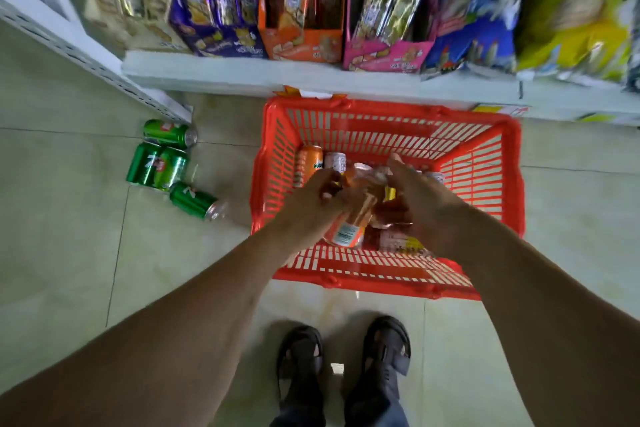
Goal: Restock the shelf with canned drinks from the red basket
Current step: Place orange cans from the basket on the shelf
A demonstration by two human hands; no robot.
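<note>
Lying between both hands' fingers: orange can

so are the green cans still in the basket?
No. The four green cans lie on the floor tiles to the left of the red basket, outside it.

Snack boxes and chip bags (blurred) above black sandals.
</note>
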